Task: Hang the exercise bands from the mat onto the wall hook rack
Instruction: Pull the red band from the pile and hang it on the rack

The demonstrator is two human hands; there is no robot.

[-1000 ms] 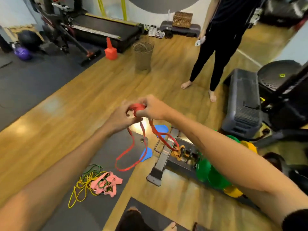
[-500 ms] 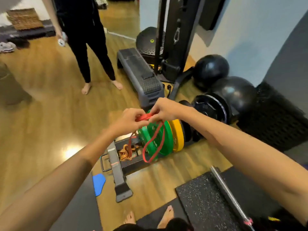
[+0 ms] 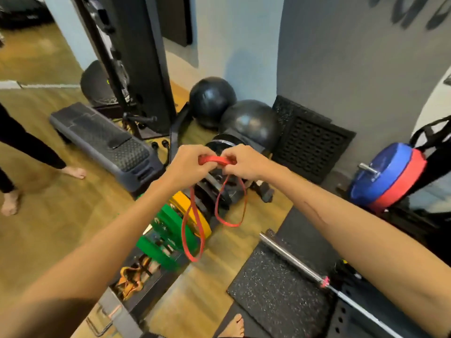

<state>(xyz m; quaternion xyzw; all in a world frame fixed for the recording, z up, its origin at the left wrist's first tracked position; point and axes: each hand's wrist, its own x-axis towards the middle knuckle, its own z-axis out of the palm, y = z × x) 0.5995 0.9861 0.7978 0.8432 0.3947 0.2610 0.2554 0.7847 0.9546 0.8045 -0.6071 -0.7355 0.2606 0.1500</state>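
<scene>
A red exercise band is held at chest height in front of me. My left hand grips its left part and my right hand pinches its right part, with a short stretch of band showing between them. Two red loops hang down below my hands over the weight plates. The mat with the other bands and the wall hook rack are out of view.
Green and yellow weight plates sit in a floor rack below my hands. Two black balls lie against the wall, and a grey step platform is at left. A barbell crosses a black mat at right. Another person's bare feet stand at left.
My view has swung right, away from the mat and the other bands, toward the wall. My hands have spread slightly on the red band, and its loops now hang separately.
</scene>
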